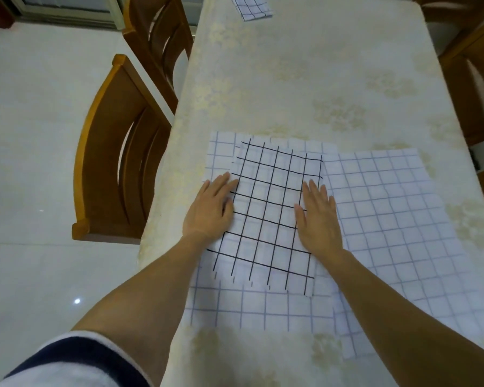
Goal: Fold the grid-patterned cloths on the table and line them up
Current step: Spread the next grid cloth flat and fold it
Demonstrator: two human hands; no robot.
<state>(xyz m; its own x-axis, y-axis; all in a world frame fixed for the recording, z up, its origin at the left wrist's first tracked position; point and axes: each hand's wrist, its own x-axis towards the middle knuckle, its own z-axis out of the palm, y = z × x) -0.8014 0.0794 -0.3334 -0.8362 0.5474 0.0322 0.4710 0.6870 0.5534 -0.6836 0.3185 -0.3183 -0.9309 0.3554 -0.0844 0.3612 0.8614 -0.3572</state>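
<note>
A folded white cloth with a bold black grid (271,210) lies in front of me on top of other cloths. My left hand (211,209) presses flat on its left edge, fingers straight. My right hand (317,216) presses flat on its right edge. Under it lies a spread cloth with a faint grid (252,308). Another faint-grid cloth (389,219) lies spread to the right, partly overlapping. A folded grid cloth (252,7) sits at the far end of the table.
The table (305,79) wears a pale patterned tablecloth. Two wooden chairs (120,169) stand along its left side, and another wooden chair (475,79) on the right. Tiled floor lies to the left.
</note>
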